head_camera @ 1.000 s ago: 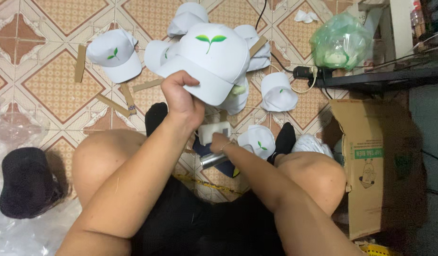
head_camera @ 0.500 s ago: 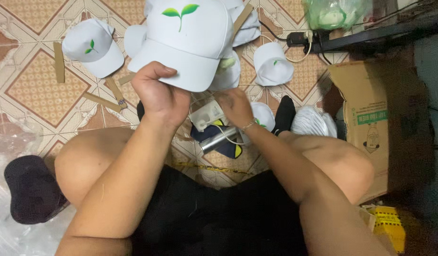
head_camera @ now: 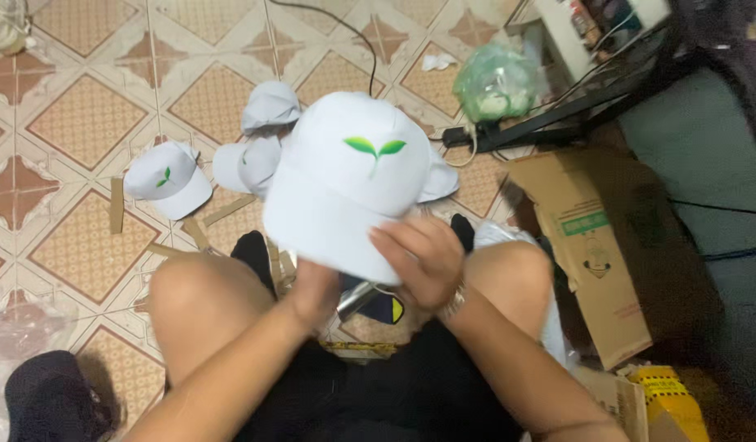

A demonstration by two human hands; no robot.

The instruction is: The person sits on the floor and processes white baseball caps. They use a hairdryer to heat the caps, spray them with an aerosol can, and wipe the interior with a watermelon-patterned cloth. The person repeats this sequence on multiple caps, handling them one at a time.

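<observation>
One white fabric cap with green sprout logo (head_camera: 357,184) up between knees: my left hand (head_camera: 312,290) grips under brim, my right hand (head_camera: 419,258) clasps brim edge. Several matching white caps (head_camera: 169,178) lie far left on tiled floor (head_camera: 67,123); judging roughly midway, open cardboard box (head_camera: 595,254) right.

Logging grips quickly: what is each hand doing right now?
Left hand: closed on the brim of the white cap, from underneath.
Right hand: holding the same cap's brim, fingers on top.
</observation>
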